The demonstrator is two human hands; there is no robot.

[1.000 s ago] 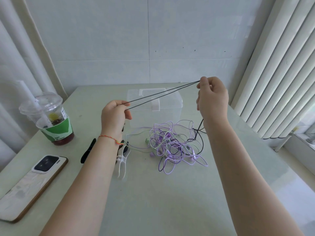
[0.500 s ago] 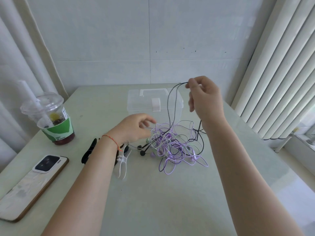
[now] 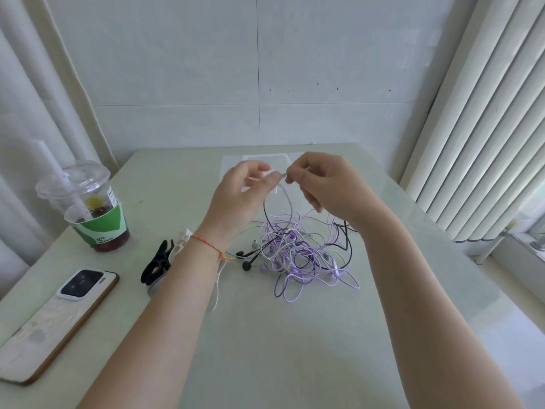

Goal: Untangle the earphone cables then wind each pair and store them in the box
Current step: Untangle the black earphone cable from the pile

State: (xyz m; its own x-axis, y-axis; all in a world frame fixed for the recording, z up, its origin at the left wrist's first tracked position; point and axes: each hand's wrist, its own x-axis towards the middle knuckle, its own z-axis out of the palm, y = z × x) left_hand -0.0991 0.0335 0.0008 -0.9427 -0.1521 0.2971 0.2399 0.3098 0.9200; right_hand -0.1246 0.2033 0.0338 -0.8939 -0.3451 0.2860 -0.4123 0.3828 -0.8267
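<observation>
Earphone cables (image 3: 298,255): purple, white, black (knotted heap).

Head cam, fwd-down, near table (image 3: 265,335)

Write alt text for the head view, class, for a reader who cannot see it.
Two hands, left and right, pinch a cable end above a tangle of purple, white and black earphone cables on a table. A clear box sits behind the hands; a cup, phone and clips lie left.
</observation>
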